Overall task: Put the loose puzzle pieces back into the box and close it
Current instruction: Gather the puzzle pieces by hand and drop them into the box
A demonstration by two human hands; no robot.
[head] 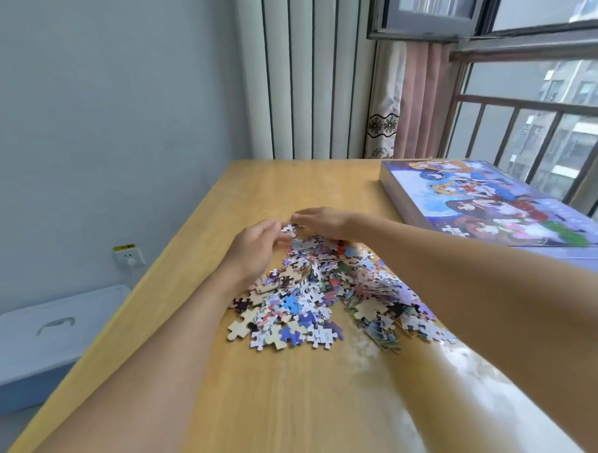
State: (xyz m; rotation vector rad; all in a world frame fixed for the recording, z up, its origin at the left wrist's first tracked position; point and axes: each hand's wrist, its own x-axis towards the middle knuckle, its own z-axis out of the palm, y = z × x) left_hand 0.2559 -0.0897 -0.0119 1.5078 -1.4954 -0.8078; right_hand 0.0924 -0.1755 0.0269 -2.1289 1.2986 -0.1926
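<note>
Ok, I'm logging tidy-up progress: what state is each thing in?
puzzle pieces: loose heap on the table, none boxed
puzzle box: lid on, flat on the table
left hand: on the heap's far edge
right hand: there too, fingers extended
window: open

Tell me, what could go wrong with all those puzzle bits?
The puzzle pieces lie in a loose heap, so scooping with the left hand and right hand could scatter some. A few lie toward the table's near edge and might slide off. The box looks closed, so it needs opening first.
</note>
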